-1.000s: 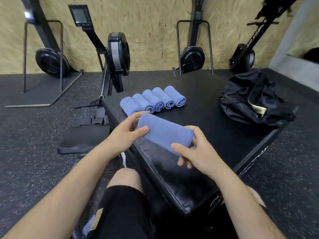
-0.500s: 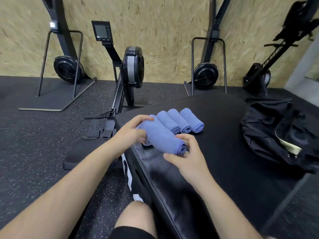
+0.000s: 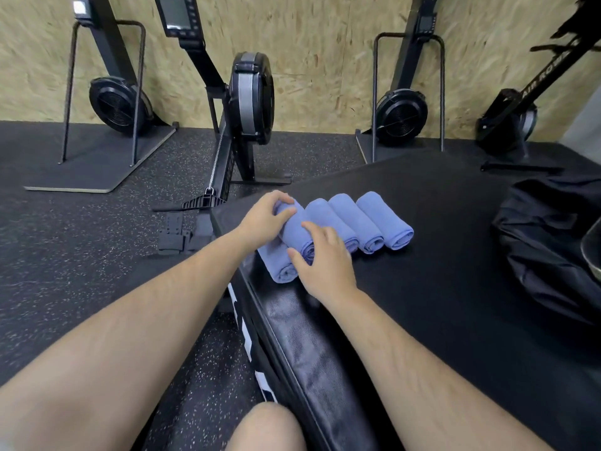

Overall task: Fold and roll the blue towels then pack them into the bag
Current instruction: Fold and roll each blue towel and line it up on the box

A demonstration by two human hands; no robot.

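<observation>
Looking down from the head view, both hands meet on one rolled towel at the left end of a row of blue rolls on the black counter. Left hand curls its fingers over the far end of that roll, gripping it. Right hand holds the near end, thumb at the roll's spiral face and fingers laid over its top. This roll sits tilted, riding partly on the lowest roll at its 7 o'clock. Three more rolls lie side by side at its 3 o'clock, each touching the next. Black bag rests well apart at the counter's 3 o'clock edge, partly cut off. Rowing machines stand at 12 o'clock by the board wall.
</observation>
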